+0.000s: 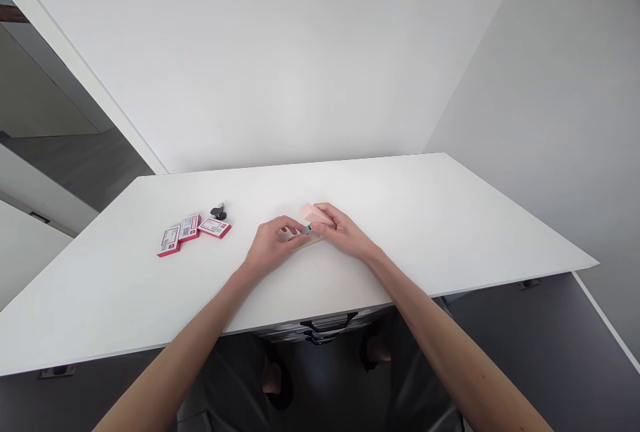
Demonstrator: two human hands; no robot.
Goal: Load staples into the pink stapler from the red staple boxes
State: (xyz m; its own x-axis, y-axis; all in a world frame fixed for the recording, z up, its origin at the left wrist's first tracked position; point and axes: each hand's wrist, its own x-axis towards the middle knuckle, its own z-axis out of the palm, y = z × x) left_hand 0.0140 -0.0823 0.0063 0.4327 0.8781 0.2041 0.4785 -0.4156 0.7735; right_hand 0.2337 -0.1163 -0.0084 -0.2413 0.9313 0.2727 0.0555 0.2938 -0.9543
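Observation:
A pale pink stapler [313,213] lies on the white table [425,219] near its middle. My right hand [345,232] is wrapped round the stapler from the right. My left hand [273,245] is pinched at the stapler's front, on a small metal part [306,229] that sticks out there. Both hands rest on the tabletop and touch each other over the stapler. Much of the stapler is hidden by my fingers.
Three red and white small boxes [193,232] lie in a row on the left of the table. A small black object [218,211] sits just behind them. White walls stand behind and to the right. Drawer handles [327,324] show below the front edge.

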